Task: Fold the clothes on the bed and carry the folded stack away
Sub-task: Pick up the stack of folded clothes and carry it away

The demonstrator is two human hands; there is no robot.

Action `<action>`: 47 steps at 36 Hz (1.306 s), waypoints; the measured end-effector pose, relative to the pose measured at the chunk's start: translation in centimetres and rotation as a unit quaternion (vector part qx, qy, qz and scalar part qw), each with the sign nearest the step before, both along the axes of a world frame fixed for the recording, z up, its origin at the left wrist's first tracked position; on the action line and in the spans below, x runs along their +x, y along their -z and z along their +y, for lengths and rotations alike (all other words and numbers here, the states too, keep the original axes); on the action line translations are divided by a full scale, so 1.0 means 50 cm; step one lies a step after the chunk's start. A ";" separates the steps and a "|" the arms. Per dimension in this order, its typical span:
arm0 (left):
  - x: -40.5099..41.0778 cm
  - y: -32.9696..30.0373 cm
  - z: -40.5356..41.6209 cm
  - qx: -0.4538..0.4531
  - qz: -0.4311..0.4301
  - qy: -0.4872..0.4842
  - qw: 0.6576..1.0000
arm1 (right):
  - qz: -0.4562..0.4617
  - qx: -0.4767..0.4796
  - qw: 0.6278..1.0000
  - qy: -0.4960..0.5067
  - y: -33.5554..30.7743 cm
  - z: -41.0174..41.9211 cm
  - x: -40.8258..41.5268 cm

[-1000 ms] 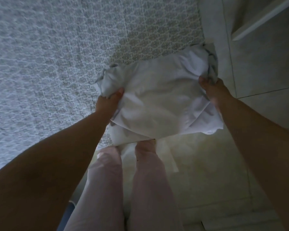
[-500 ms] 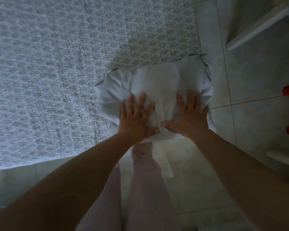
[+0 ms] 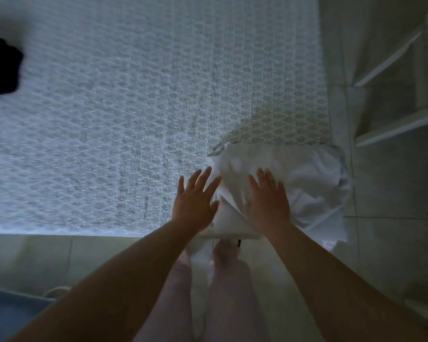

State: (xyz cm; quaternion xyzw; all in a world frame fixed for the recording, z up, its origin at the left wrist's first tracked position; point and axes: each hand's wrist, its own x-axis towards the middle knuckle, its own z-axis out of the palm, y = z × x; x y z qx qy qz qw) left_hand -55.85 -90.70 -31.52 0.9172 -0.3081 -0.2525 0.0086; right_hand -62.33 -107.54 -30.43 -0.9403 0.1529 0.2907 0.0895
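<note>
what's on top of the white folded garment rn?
Right hand lies flat on the white garment; left hand overlaps its left edge. Layers beneath are hidden.

both bare forearms reach forward and down from the lower corners of the view, drawing closer together toward the wrists. the left hand (image 3: 194, 202) is palm down with its fingers straight and spread, the thumb angled out to the right, and the fingertips point away from the body. the right hand (image 3: 269, 202) lies just beside it, also palm down with its fingers straight and close together, and below the arms two legs in pale trousers stand side by side; whether the hands press down or hover cannot be told.
</note>
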 end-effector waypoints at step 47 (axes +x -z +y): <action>0.525 -0.222 1.122 0.026 -0.073 -0.305 0.949 | -0.037 0.093 0.978 -0.183 -0.228 1.142 0.695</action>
